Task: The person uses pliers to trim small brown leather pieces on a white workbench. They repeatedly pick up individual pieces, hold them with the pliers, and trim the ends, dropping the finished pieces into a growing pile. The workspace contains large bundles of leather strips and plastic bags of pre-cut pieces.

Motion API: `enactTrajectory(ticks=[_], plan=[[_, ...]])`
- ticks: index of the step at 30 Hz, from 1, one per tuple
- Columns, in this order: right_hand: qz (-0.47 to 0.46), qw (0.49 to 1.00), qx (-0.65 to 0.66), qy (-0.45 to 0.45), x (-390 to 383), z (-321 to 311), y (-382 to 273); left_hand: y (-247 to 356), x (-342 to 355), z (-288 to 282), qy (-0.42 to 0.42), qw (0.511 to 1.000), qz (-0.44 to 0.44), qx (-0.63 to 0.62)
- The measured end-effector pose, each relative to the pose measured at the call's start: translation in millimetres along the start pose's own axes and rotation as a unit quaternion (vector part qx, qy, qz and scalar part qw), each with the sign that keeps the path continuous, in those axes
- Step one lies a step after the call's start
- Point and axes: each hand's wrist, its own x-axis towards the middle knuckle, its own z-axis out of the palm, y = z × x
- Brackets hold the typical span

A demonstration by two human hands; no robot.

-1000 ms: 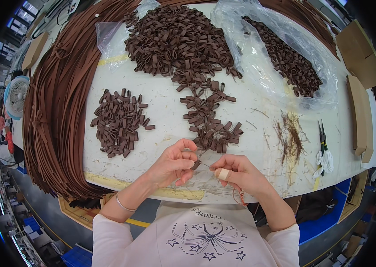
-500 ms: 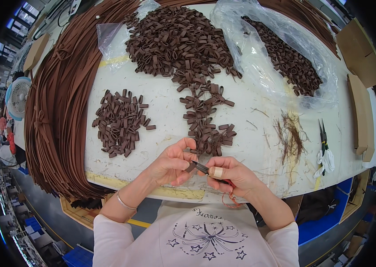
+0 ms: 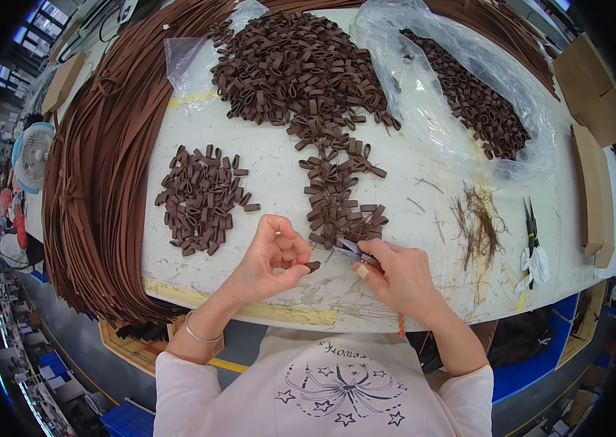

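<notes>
1. Nearer us than the main heap (image 3: 301, 73), our left grip (image 3: 271, 266) pinches one brown loop (image 3: 313, 266), apparently leaving most of it exposed.
2. Our right grip (image 3: 404, 277) closes around snips (image 3: 354, 252) beside the heap's near end, seemingly leaving their tips free.
3. Left of the heap lies a smaller pile (image 3: 202, 198), likely set apart deliberately.

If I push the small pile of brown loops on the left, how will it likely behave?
The small pile of brown loops would probably spread and shed pieces, since they lie loosely heaped with stragglers at the right edge. Each piece looks light and bendable, being a thin folded band. Rolling far seems unlikely: most look flattened, not round.
</notes>
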Motion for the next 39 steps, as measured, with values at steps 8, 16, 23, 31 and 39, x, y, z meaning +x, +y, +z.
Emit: enactTrajectory(ticks=[8, 16, 23, 31, 39], plan=[[0.098, 0.952, -0.273, 0.092, 4, -25, 19, 3, -5, -15, 0.078, 0.934, 0.050, 0.346], [0.086, 0.976, -0.195, 0.044, -17, -41, -7, 22, 19, -26, 0.115, 0.704, 0.224, 0.664], [0.081, 0.984, -0.160, 0.008, -10, -19, -7, -10, 59, 21, 0.019, 0.776, 0.165, 0.609], [0.078, 0.988, -0.131, 0.024, -9, -16, 1, 3, 52, 18, 0.006, 0.793, 0.207, 0.573], [0.103, 0.983, -0.147, 0.047, -19, -25, 4, 20, 25, -27, 0.077, 0.659, 0.147, 0.734]])
